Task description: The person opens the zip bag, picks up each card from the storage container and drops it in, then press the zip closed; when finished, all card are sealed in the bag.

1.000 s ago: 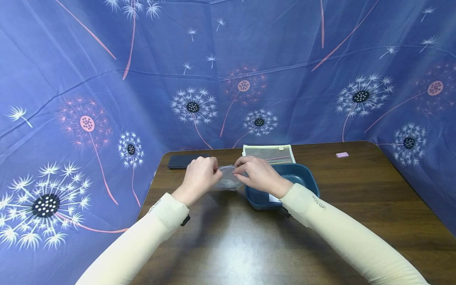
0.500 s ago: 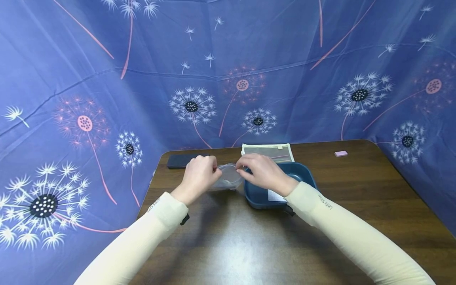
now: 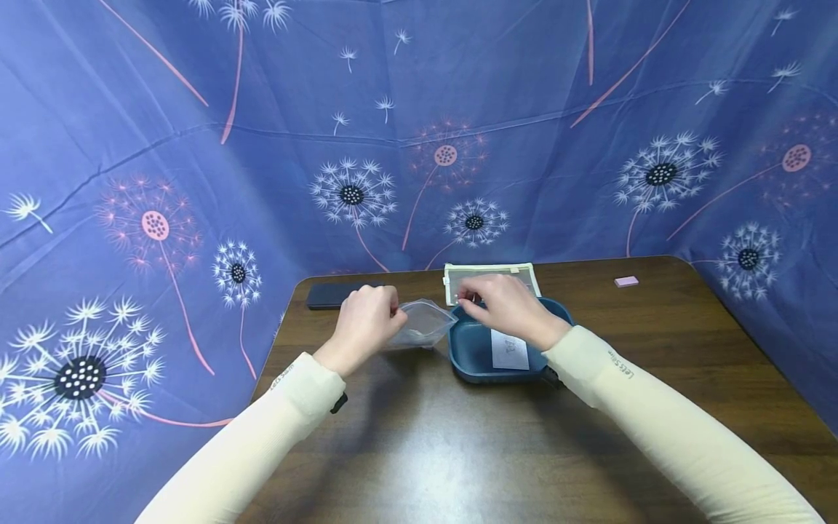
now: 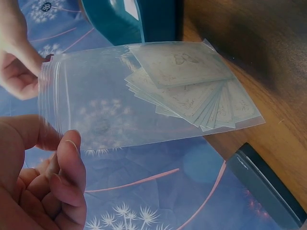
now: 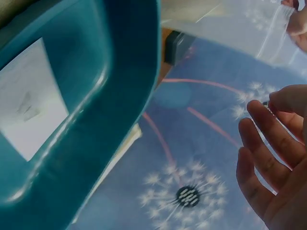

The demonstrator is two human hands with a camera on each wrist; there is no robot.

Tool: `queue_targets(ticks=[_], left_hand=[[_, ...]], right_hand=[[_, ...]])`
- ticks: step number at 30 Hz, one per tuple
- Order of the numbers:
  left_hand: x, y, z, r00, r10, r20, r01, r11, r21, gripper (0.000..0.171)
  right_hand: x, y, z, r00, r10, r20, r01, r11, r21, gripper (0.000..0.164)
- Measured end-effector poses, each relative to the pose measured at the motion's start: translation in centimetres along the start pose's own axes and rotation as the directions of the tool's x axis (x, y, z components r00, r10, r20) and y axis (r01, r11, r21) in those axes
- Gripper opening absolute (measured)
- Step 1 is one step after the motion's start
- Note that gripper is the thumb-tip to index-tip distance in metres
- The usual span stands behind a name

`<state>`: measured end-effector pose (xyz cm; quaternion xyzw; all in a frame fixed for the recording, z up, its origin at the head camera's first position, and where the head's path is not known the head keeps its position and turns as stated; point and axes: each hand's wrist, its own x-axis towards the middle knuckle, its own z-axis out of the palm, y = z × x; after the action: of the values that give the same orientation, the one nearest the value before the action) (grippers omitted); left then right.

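My left hand (image 3: 366,324) pinches the zip edge of a clear zip-lock bag (image 3: 419,324) between thumb and fingers. Inside the bag, several white paper slips (image 4: 192,91) lie fanned out at the bottom end, pencil marks faintly visible on them. My right hand (image 3: 507,306) hovers above the far side of the teal basin (image 3: 471,342), apart from the bag, its fingers loosely bent. In the right wrist view no object shows between those fingers (image 5: 268,148). One white slip with a handwritten mark (image 3: 509,351) lies in the basin.
Behind the basin lies a mesh zip pouch (image 3: 452,280) with pale edging. A dark case (image 3: 330,295) rests at the back left, and a pink eraser-like block (image 3: 626,282) at the back right. Patterned blue cloth (image 3: 556,145) hangs around the wooden table (image 3: 419,451).
My right hand has let go of the bag's mouth and moved right, over the basin, uncovering more of the slip in it. The left hand stays in place with the bag.
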<state>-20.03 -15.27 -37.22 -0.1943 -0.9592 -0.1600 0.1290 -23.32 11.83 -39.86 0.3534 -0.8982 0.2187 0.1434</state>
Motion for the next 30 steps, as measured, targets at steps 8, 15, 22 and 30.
queue_targets(ticks=[8, 15, 22, 30], left_hand=[[-0.2, -0.2, 0.0, 1.000, 0.000, -0.007, 0.000, 1.000, 0.000, 0.034], [-0.3, -0.3, 0.1, 1.000, 0.006, -0.009, -0.006, 1.000, -0.004, 0.035], [-0.4, -0.4, 0.0, 1.000, -0.003, -0.004, 0.003, 1.000, -0.008, 0.034], [-0.5, -0.6, -0.1, 1.000, -0.006, 0.000, 0.006, 1.000, -0.012, 0.032]], right_hand=[[-1.7, 4.0, 0.6, 0.992, 0.105, 0.069, -0.100, 0.992, -0.070, 0.007], [-3.5, 7.1, 2.1, 0.967, 0.192, 0.165, -0.171, 0.976, -0.133, 0.006], [-4.9, 8.1, 3.2, 0.935, 0.252, 0.250, -0.207, 0.959, -0.192, 0.003], [-5.9, 8.9, 3.9, 0.865, 0.326, 0.382, -0.232, 0.934, -0.270, 0.044]])
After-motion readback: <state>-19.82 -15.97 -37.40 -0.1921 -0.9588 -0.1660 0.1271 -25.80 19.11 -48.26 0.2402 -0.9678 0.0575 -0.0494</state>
